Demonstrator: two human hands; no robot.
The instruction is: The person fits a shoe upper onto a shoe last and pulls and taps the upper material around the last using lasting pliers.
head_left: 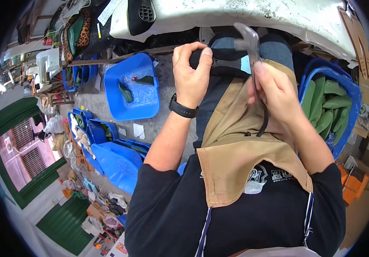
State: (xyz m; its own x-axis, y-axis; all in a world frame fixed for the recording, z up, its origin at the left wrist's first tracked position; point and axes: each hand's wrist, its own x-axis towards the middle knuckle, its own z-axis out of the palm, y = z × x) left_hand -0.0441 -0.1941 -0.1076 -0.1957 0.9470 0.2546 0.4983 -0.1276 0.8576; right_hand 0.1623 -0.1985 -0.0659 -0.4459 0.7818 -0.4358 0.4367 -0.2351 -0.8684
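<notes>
While the left hand [188, 73] steadied a long black-and-grey shoe-shaped piece [228, 63] across the lap, the right hand [274, 83] held a silver-grey metal hammer [252, 40] over its far end. The piece lay above the tan cloth apron [227, 167], just short of the scuffed white worktable [304, 21]. At its left end, the left thumb and forefinger curved round a rounded black tip and pinched it; the other fingers were folded in behind and mostly out of sight. The right fingers were wrapped tightly round the hammer's shaft, the thumb laid along it.

The step in hand seemed to be hammering, or tapping down, some part of the piece near a pale blue patch [245, 64]. The next move, as far as could be judged, called for a firm grip at the left end and a controlled blow, well away from those fingertips.

Much was hard to make out. The right hand and hammer were blurred, so whether the metal touched the piece could not be told. Its underside was hidden, the right hand covered whatever lay beneath it, and any nail was too small to see.
</notes>
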